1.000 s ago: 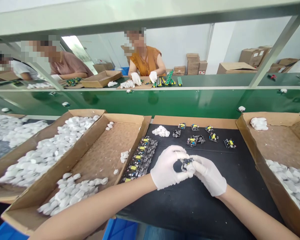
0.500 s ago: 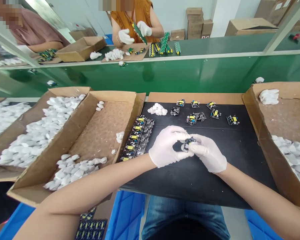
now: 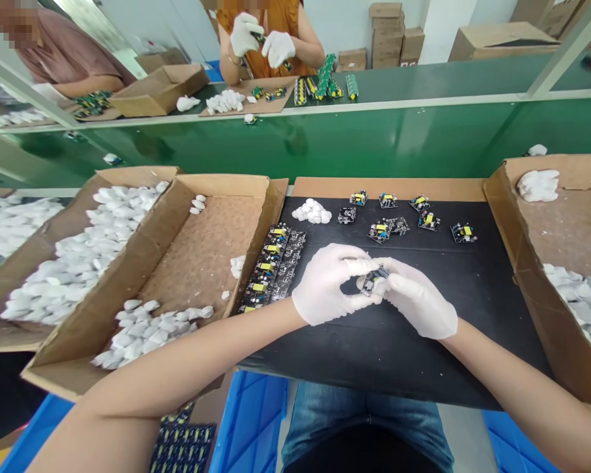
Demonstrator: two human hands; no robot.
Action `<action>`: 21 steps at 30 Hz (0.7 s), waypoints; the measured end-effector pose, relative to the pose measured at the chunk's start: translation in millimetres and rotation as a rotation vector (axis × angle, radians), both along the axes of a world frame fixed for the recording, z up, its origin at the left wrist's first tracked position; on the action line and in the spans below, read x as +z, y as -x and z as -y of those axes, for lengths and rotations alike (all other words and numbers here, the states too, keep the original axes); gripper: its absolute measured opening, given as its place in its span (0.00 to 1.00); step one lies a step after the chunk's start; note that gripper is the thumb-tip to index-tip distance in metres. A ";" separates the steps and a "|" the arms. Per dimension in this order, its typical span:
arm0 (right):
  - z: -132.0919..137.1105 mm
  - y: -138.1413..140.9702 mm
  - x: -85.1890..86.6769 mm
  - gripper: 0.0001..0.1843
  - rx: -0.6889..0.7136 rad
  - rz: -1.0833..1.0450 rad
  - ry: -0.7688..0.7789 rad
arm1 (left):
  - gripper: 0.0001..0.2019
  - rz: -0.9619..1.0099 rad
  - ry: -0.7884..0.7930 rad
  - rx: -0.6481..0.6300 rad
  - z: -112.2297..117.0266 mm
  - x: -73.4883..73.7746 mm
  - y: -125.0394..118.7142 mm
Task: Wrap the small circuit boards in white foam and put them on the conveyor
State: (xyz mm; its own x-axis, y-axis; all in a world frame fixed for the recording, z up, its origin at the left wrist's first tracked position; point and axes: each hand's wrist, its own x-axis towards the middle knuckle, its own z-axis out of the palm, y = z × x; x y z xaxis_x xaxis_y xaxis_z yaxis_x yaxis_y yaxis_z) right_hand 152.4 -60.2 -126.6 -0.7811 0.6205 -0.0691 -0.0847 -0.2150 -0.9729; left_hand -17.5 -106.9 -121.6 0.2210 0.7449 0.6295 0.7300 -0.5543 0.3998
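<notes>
Three cardboard trays (image 3: 204, 240) of white lumps (image 3: 150, 334) flank the held board (image 3: 373, 280).

Belt pieces (image 3: 249, 119) shifted right; co-worker's gloved hands (image 3: 279, 49) lifted.
White-topped, they have slid along the green conveyor (image 3: 345, 141). The co-worker's hands, low a second ago, are raised around a partly hidden piece (image 3: 259, 37). The held circuit board (image 3: 369, 283) has turned slightly. The view has tipped down, bringing the wearer's jeans (image 3: 345, 414) and rows of circuit boards (image 3: 183, 448) into sight.
</notes>
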 end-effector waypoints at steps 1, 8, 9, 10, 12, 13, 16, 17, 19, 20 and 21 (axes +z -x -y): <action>0.4 -0.1 -0.3 0.14 -0.007 0.015 -0.021 | 0.12 -0.024 0.019 -0.008 -0.5 0.0 0.5; 2.3 3.5 4.3 0.20 0.008 0.169 -0.243 | 0.07 -0.140 0.219 -0.098 -1.3 5.4 1.7; 2.4 4.1 5.1 0.20 0.012 0.170 -0.227 | 0.08 -0.140 0.224 -0.097 -1.0 5.8 1.6; 2.6 4.6 5.7 0.20 0.009 0.171 -0.205 | 0.08 -0.139 0.229 -0.096 -0.7 5.9 1.4; 3.3 5.1 5.7 0.20 -0.017 0.165 -0.170 | 0.09 -0.129 0.244 -0.089 -0.2 5.1 1.0; 3.7 5.1 5.2 0.19 -0.033 0.159 -0.163 | 0.10 -0.114 0.247 -0.083 0.0 4.3 0.9; 4.4 4.3 2.5 0.18 -0.048 0.083 -0.150 | 0.15 -0.059 0.237 -0.030 0.8 1.4 0.9; 4.4 4.0 1.9 0.19 -0.040 0.070 -0.155 | 0.16 -0.055 0.234 -0.011 1.0 0.6 1.1; 4.1 4.0 2.1 0.16 -0.040 0.127 -0.198 | 0.18 -0.060 0.218 0.037 1.6 -0.6 1.7; 3.8 4.3 3.1 0.14 -0.050 0.196 -0.231 | 0.18 -0.071 0.213 0.054 1.8 -0.9 2.0; 3.5 4.7 4.5 0.13 -0.058 0.270 -0.256 | 0.17 -0.085 0.213 0.055 2.0 -1.1 2.4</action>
